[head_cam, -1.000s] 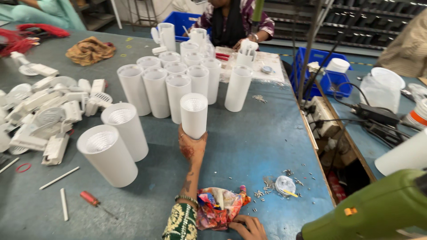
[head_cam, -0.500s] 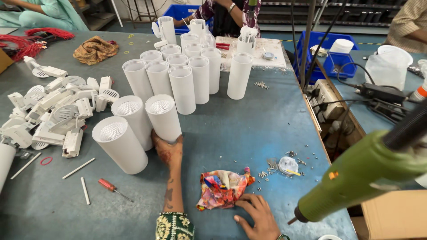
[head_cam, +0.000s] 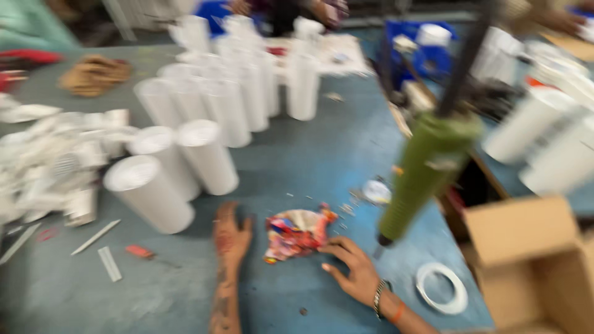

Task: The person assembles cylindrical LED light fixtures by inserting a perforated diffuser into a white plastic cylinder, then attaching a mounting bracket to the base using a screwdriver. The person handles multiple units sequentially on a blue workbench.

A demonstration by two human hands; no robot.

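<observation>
The left hand (head_cam: 231, 230) is lying flat and open on the blue table (head_cam: 297, 154), holding nothing, with three white cylinders (head_cam: 207, 158) standing just beyond its fingertips. The right hand (head_cam: 349, 269) is resting open, its fingertips touching the crumpled colourful wrapper (head_cam: 296, 232) lying between the two hands, while a green hanging power tool (head_cam: 427, 170) is dangling just above it.

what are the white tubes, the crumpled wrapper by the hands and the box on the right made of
Tubes: probably matte plastic, uniformly white and smooth, though blur leaves it open. Wrapper: thin printed foil or plastic film, multicoloured and crumpled, under the right hand's fingertips. Box: plain brown cardboard with open flaps.
</observation>
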